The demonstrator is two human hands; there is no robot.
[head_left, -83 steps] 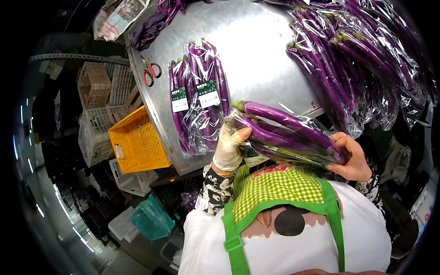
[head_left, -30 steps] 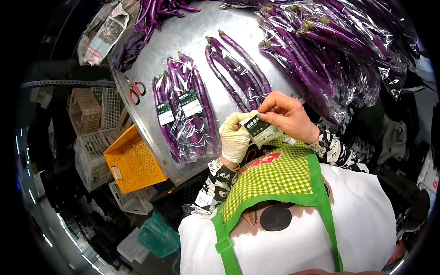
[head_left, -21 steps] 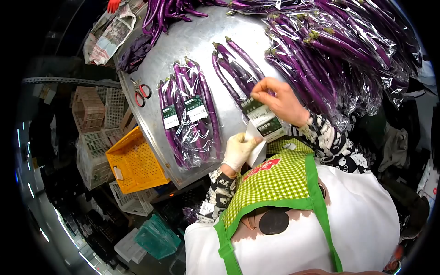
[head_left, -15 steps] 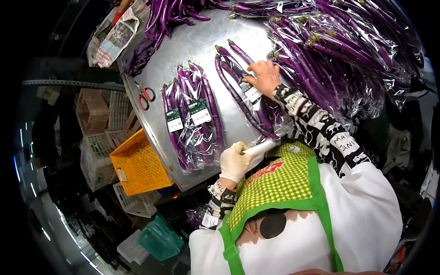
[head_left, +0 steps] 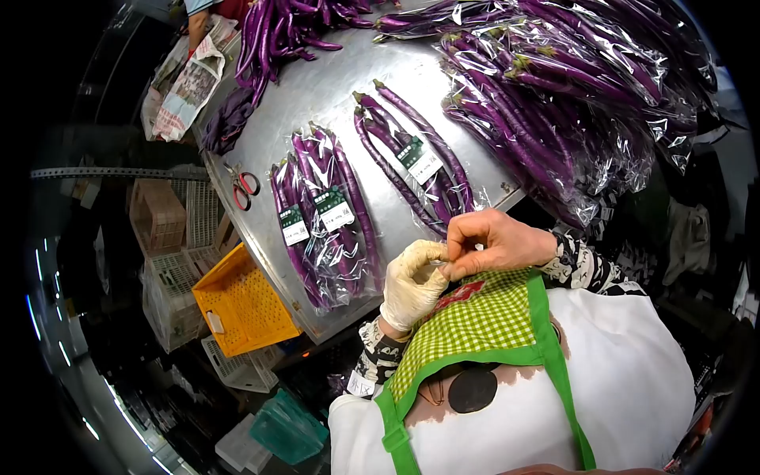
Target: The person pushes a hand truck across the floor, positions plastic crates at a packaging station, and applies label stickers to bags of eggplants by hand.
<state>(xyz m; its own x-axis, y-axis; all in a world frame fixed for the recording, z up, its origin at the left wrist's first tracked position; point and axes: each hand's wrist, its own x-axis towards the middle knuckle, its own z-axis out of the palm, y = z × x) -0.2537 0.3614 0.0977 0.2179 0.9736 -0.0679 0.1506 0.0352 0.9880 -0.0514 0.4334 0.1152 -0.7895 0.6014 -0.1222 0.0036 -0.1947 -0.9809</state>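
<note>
My left hand (head_left: 412,286), in a pale glove, and my bare right hand (head_left: 500,242) meet at the table's near edge, fingertips pinched together. What lies between the fingertips is too small and hidden to name. Just beyond them is a bag of long purple eggplants (head_left: 393,143) with a green and white label (head_left: 419,161); its near end passes behind my right hand. Left of it, two more labelled eggplant bags lie side by side, one with a label (head_left: 333,209) at its middle, the other with a label (head_left: 293,225) further left.
Bagged eggplants (head_left: 546,103) are heaped on the metal table's (head_left: 317,99) right side. Loose eggplants (head_left: 277,36) and a dark purple cloth-like bundle (head_left: 234,111) lie at the far left. Red-handled scissors (head_left: 244,187) rest near the left edge, above a yellow crate (head_left: 237,297). Another person's arm (head_left: 198,28) shows beyond.
My right hand has left the bag's label and come down to my left hand. The white roll-like thing by my left hand no longer shows. The view has shifted slightly.
</note>
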